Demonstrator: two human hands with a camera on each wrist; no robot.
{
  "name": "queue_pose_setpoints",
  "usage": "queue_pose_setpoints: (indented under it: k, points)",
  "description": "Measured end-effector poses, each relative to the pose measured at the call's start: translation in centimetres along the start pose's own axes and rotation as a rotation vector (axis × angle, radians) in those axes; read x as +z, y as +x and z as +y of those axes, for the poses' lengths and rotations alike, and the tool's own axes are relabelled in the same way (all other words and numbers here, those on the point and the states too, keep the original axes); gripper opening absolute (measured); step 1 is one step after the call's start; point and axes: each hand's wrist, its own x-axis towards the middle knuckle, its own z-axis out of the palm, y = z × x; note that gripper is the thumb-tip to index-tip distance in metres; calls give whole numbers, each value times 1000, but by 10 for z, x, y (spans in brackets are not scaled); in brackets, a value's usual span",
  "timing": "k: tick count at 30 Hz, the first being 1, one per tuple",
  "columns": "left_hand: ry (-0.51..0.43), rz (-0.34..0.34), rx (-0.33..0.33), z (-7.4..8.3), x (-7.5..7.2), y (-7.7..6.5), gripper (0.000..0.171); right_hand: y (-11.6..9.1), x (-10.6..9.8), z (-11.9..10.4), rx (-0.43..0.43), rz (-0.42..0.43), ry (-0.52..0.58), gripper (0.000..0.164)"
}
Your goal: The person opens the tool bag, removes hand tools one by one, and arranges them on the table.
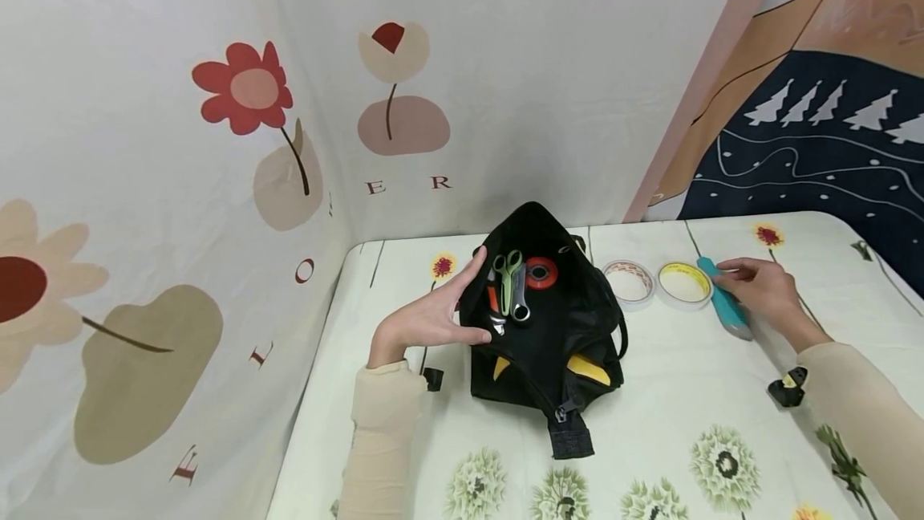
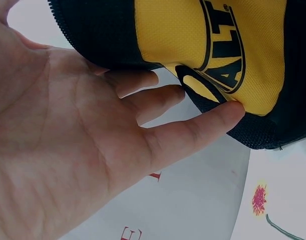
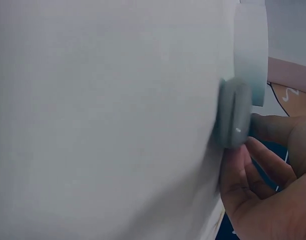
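Note:
A black and yellow tool bag [image 1: 537,359] stands with its mouth spread, the letters "ALT" showing on its side in the left wrist view. Inside lie green-handled scissors [image 1: 507,279], a grey wrench [image 1: 520,299], a round red item [image 1: 541,272] and a tool with an orange-red part [image 1: 493,295]. My left hand [image 1: 436,311] spreads thumb and index finger along the bag's left rim, its other fingers extended against the outer fabric. At the right, my right hand [image 1: 765,287] pinches a long teal object [image 1: 725,299] with a rounded, slotted grey end [image 3: 235,114]; its kind is unclear.
Two tape rolls, one clear [image 1: 630,284] and one with a yellow core [image 1: 684,283], lie between bag and right hand. A small black item [image 1: 787,390] lies near the right sleeve, another [image 1: 433,379] by the left wrist. Fabric walls border the flower-print tablecloth [image 1: 671,375].

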Motion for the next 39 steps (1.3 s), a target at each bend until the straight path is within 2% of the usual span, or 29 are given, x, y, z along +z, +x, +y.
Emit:
queue_pose_setpoints:
  k: [5,9,12,17,29,39]
  points:
    - [21,-3,-4,1,0,1,123,-4,-8,-6,-10,-19,-15,43]
    - [30,-1,-1,1,-1,1,122,-10,-16,-21,-93,80,-63,37]
    - [30,4,-4,1,-2,1,122,-13,-18,-38,-156,160,-56,35]
    - [38,9,-12,2,-2,0,123,-23,-14,-68,-219,195,24,35]
    - [46,8,0,2,-1,1,122,-55,-7,-125,-377,191,225,30]
    - [39,14,-18,2,0,-1,123,-79,8,-165,-479,113,353,29]
